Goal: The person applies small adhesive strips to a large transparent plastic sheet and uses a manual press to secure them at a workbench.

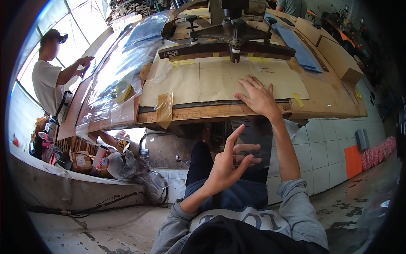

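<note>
My right hand [257,95] rests on the tan board [182,80] under the press, near the board's front edge, fingers spread. Below the table edge, over my lap, my left hand [232,156] is raised with its fingers apart. Just beyond its fingers hangs a dark see-through sheet [259,139]; whether they touch it I cannot tell. Above the board stands a dark metal press head [234,36] with a long crossbar [262,48]. Yellow tape pieces mark the board, and a wider brown tape strip [164,110] folds over the wooden front edge [211,111].
Clear plastic film [122,63] and a tape roll [122,91] lie on the left side. Blue sheets [298,48] and a cardboard box [340,59] are to the right. A person [48,76] stands at the far left, another [292,6] at the back. Bags and boxes [80,161] crowd the lower left.
</note>
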Demonstrator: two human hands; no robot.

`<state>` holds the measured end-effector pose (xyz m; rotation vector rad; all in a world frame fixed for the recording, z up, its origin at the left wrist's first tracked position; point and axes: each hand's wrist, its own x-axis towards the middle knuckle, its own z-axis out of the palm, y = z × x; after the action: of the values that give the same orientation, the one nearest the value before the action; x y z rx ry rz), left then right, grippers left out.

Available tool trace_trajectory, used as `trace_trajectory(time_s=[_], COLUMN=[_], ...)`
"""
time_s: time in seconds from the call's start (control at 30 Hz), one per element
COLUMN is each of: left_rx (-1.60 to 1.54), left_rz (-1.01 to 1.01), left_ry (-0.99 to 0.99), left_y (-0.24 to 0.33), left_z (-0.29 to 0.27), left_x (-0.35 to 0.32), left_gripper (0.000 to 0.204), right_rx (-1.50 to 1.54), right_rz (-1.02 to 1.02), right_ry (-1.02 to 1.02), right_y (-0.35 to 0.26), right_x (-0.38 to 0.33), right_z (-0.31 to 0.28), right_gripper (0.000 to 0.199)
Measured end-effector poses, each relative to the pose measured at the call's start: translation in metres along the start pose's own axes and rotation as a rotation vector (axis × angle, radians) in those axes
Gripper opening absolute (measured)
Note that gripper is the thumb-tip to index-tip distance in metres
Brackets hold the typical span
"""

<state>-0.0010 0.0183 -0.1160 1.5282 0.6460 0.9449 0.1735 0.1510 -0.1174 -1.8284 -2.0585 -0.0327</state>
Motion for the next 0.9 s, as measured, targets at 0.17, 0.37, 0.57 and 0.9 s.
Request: trace_trajectory(time_s=[0.17, 0.37, 0.57, 0.9], left_rx=[-0.009, 0.453, 1.075, 1.05], left_rz=[0.035, 0.065, 0.255, 0.227], left_ry=[0.021, 0.14, 0.286, 0.524], left_y=[-0.004, -0.003, -0.006, -0.065], left_z=[-0.002, -0.024, -0.085, -0.101], left_x=[0.003, 0.024, 0.123, 0.248], left_gripper=[0.062, 0.046, 0.026, 0.015], right_rx=[0.007, 0.016, 0.07, 0.241], right_rz=[-0.008, -0.012, 0.009, 0.1], right_ry=[0.03, 0.116, 0.366, 0.528], right_y=[0.003, 0.014, 0.036, 0.037], right_x=[0.005, -0.017, -0.053, -0.051], right_z=[0.006, -0.002, -0.006, 0.001], right_gripper=[0.063, 0.057, 0.042, 0.02])
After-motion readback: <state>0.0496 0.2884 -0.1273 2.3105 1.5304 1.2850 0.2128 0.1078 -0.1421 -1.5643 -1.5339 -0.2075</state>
